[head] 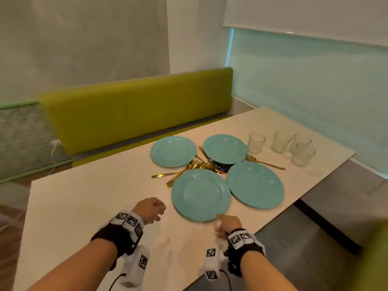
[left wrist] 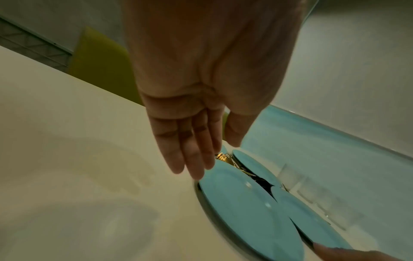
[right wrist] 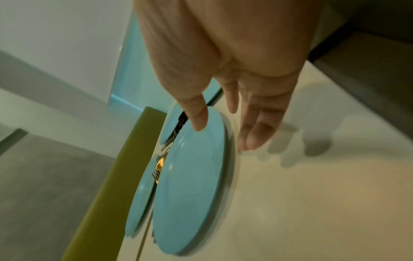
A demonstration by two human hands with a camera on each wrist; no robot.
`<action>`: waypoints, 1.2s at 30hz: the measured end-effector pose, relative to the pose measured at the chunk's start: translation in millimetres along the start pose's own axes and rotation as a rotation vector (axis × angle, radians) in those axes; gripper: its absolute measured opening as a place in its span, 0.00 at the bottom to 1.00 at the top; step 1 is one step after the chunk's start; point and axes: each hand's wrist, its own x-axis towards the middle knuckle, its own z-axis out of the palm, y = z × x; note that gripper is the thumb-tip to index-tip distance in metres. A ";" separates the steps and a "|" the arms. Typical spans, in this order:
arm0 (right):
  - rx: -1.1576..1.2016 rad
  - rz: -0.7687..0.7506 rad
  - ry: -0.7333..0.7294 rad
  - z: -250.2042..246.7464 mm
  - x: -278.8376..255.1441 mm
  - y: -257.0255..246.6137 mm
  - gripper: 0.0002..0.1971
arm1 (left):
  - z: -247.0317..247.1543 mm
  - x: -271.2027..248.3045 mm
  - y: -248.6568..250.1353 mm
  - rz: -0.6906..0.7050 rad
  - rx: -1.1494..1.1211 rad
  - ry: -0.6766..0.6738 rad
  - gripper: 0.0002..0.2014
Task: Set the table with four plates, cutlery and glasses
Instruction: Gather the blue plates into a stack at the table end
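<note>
1. My left hand (head: pixel 150 210) hovers just above the tabletop (head: pixel 84 196), beside the left rim of the near plate (head: pixel 201 194); the left wrist view shows its fingers (left wrist: pixel 190 153) straight, relaxed and holding nothing.
2. My right hand (head: pixel 227 224) sits at the near rim of the same plate; the right wrist view shows the thumb (right wrist: pixel 196 114) over the rim and the other fingers (right wrist: pixel 257 130) slack on the tabletop side, gripping nothing. Whether the thumb touches the rim I cannot tell.
3. Four teal plates lie clustered mid-tabletop: the near plate, one to its right (head: pixel 255 184), and two farther off (head: pixel 173 151) (head: pixel 225 149).
4. The gold cutlery (head: pixel 189 168) lies heaped in the gap between the plates, some pieces tucked under rims; one piece (head: pixel 265 162) pokes out to the right.
5. Four glasses (head: pixel 281 147) stand grouped at the far right, near the tabletop's right edge.
6. Step in hand, as I judge it: taking the near plate by opposite rims to carry it to a setting. I should lift rather than slide it, so the cutlery under its far rim is not dragged.
7. Open room: the broad bare tabletop to the left and near side suits placement. The right plate sits close to the right edge, and the near plate close to the near edge.
</note>
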 end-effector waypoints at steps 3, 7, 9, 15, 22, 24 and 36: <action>0.118 0.034 0.047 11.5 12.8 -1.9 0.13 | -6.2 9.2 -4.5 -0.014 -0.048 0.050 0.05; 0.247 0.063 0.063 22.1 17.1 -5.1 0.11 | -10.6 13.2 -6.7 -0.031 -0.098 0.066 0.03; 0.252 0.081 0.085 23.9 20.4 -5.5 0.13 | -12.2 13.2 -7.3 -0.031 -0.117 0.073 0.03; 0.182 0.010 0.133 18.7 12.7 -8.2 0.18 | -10.1 15.6 -8.2 -0.030 -0.184 0.092 0.04; 0.175 -0.087 0.102 -14.7 -17.3 -20.8 0.16 | -0.8 18.8 11.5 -0.028 -0.306 0.133 0.20; 0.203 -0.125 0.079 -26.7 -26.1 -27.0 0.14 | 4.3 21.9 22.0 -0.031 -0.329 0.121 0.24; 0.049 -0.206 -0.019 -86.8 1.4 -94.6 0.11 | 53.6 105.8 78.1 0.047 -0.311 0.068 0.27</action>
